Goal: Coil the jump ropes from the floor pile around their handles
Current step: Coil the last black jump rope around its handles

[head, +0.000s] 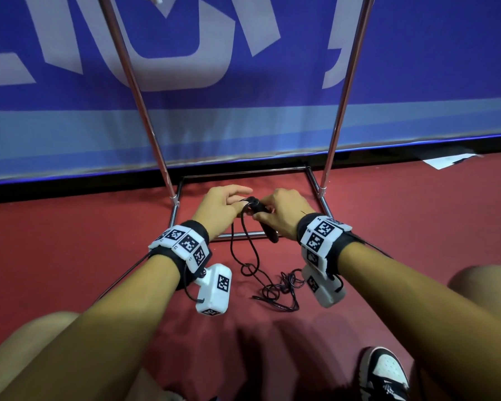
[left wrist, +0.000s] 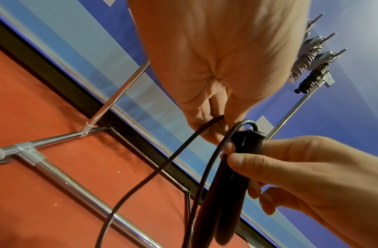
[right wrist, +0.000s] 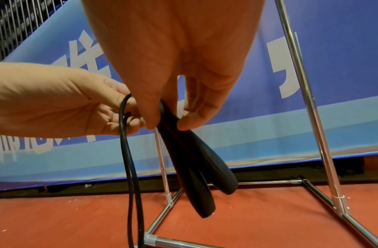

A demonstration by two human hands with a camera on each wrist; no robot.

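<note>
Two black handles (right wrist: 196, 161) pinched by right hand (head: 284, 215) before metal rack (head: 318, 189).

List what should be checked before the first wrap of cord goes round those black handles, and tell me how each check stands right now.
1. Both handles held together: ok, the right hand pinches the pair near their tops, side by side.
2. Cord under control: ok, the left hand holds it beside the handle tops.
3. Wraps on the handles: not ok, none yet; they are bare.
4. Slack free to feed: cannot tell, the loose cord lies in a tangled heap on the red floor.
5. Cord clear of the metal rack: cannot tell, the hanging cord passes in front of its base bar.
</note>
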